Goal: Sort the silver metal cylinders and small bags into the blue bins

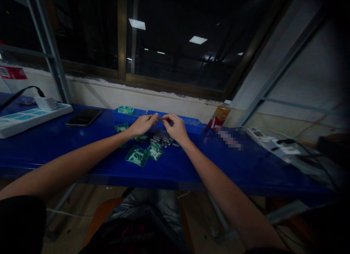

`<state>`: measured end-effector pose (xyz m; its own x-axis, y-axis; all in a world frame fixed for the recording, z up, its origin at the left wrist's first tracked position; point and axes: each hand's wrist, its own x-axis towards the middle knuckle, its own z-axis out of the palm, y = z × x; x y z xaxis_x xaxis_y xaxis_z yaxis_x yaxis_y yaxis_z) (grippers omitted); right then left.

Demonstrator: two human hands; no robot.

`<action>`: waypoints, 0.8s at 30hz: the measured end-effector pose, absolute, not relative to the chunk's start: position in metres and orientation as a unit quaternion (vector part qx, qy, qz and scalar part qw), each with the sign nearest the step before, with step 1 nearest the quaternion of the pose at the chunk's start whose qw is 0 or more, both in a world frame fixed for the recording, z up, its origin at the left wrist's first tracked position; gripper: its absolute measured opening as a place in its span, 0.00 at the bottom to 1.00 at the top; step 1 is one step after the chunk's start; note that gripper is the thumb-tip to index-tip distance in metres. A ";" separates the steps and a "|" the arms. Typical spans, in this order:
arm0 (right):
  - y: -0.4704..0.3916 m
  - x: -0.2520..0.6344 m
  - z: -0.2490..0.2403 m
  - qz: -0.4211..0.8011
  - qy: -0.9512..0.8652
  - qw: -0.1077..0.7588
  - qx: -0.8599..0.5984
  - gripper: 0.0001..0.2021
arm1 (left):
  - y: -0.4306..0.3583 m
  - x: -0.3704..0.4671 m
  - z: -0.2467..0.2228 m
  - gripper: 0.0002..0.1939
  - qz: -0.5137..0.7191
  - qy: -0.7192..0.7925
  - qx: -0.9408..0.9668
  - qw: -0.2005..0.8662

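Observation:
My left hand and my right hand meet fingertip to fingertip over the blue table, in front of the blue bins. Both have their fingers pinched together, and what lies between them is too small to make out. Below the hands is a pile of small metal parts. Nearer the front edge lie a green-tinted plastic bag with pale parts inside and a smaller bag beside it. Another green bag is left of my left hand, and one more sits in the left bin.
A phone and a white power strip with a plugged-in adapter lie at the left. At the right stand a bottle and a second power strip with cables. Behind is a window.

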<state>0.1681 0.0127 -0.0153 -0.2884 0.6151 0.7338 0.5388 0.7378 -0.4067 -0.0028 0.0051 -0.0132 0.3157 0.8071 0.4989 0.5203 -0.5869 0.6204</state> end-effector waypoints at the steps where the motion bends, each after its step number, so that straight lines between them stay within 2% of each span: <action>1: 0.010 0.167 -0.014 0.021 -0.814 0.464 -0.349 0.08 | 0.007 -0.003 -0.013 0.25 0.418 0.424 0.776 0.208; 3: 0.006 0.165 -0.012 0.021 -0.822 0.451 -0.346 0.08 | 0.011 -0.005 -0.015 0.21 0.437 0.420 0.767 0.210; 6: 0.005 0.163 -0.011 0.109 -0.789 0.473 -0.377 0.08 | 0.016 -0.008 -0.018 0.14 0.455 0.408 0.777 0.149; 9: 0.006 0.163 -0.010 0.210 -0.747 0.494 -0.392 0.13 | 0.016 -0.008 -0.019 0.13 0.456 0.394 0.790 0.113; 11: 0.006 0.163 -0.010 0.228 -0.754 0.475 -0.393 0.15 | 0.014 -0.007 -0.019 0.12 0.440 0.384 0.805 0.099; 15: 0.009 0.171 -0.004 0.097 -0.795 0.438 -0.408 0.09 | 0.015 -0.007 -0.025 0.15 0.348 0.409 0.841 0.064; 20: 0.030 0.222 0.006 -0.117 -0.699 0.483 -0.514 0.13 | 0.025 -0.015 -0.036 0.26 0.195 0.425 0.884 0.000; 22: 0.038 0.241 0.005 -0.163 -0.669 0.456 -0.563 0.15 | 0.027 -0.016 -0.037 0.24 0.163 0.423 0.891 -0.013; 24: 0.041 0.247 0.002 -0.157 -0.671 0.429 -0.584 0.15 | 0.026 -0.014 -0.036 0.20 0.146 0.434 0.889 -0.027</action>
<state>0.2469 0.0409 0.0020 0.0493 0.6499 0.7584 0.9185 0.2688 -0.2901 -0.0145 0.0262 -0.0362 0.5806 0.7636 0.2825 0.7794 -0.6216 0.0786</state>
